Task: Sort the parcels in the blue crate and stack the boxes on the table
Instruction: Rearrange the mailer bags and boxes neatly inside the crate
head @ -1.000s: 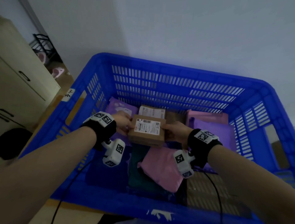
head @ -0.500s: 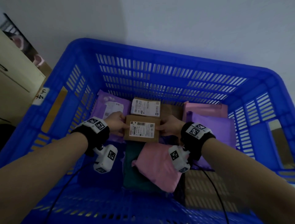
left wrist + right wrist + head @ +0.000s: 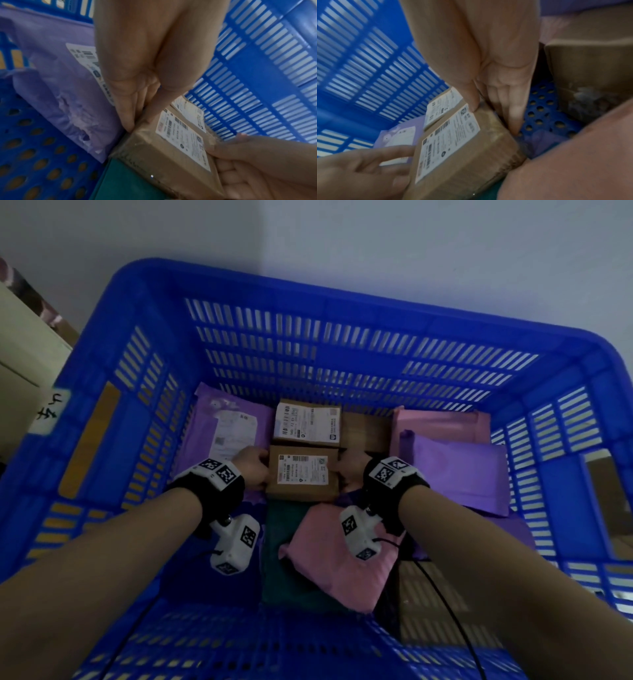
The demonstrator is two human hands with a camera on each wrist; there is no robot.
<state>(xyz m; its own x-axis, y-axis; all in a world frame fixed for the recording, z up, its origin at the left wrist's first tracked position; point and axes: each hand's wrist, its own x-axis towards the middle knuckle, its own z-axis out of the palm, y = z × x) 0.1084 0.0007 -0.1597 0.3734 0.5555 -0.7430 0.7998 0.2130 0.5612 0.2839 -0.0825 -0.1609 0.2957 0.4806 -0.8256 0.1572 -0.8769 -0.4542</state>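
A small brown cardboard box (image 3: 301, 474) with a white label is held low inside the blue crate (image 3: 308, 289). My left hand (image 3: 255, 470) grips its left end, thumb on the top edge and fingers down the side (image 3: 139, 124). My right hand (image 3: 352, 470) grips the right end the same way (image 3: 494, 119). The box (image 3: 171, 148) lies over a dark green parcel (image 3: 284, 559). Directly behind it sits a second labelled box (image 3: 306, 422), with a plain brown box (image 3: 364, 433) to that one's right.
Soft mailers fill the crate floor: a purple one with a label (image 3: 229, 426) at left, a pink one (image 3: 335, 556) in front, a purple one (image 3: 459, 477) and a pink one (image 3: 442, 426) at right. High slotted walls surround everything. A cream cabinet (image 3: 20, 364) stands at left.
Both hands have carried the box down and slightly forward in the crate, so it now sits just in front of the other labelled box. My head has leaned in over the crate.
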